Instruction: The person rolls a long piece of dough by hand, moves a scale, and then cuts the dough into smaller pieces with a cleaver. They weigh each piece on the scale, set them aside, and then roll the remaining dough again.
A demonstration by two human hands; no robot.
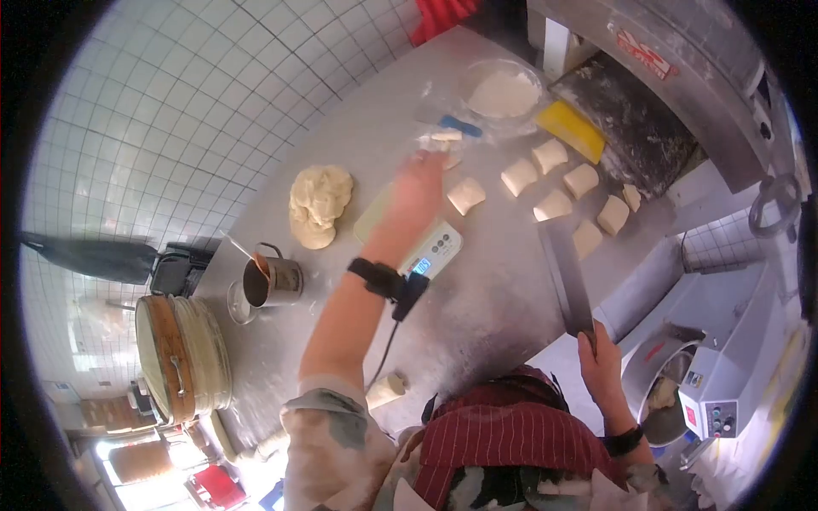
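Observation:
My left hand [416, 192] reaches over the kitchen scale [439, 247], close to a small dough piece [452, 160]; its fingers are blurred. A single cut dough piece [466, 196] lies just right of it. My right hand [601, 368] is wrapped round the handle of a long-bladed knife [566, 277], whose tip reaches the cut pieces. Several pale dough pieces [553, 206] are spread on the steel table [503, 281]. On the left of the scale rests a large lump of dough [319, 204].
A metal mug [281, 281] stands at the table's left, near stacked round sieves [183, 358]. Behind are a flour bowl [504, 92], a blue tool [461, 126] and a yellow scraper [572, 131]. A machine [656, 77] borders the back right; a mixer [728, 392] stands at right.

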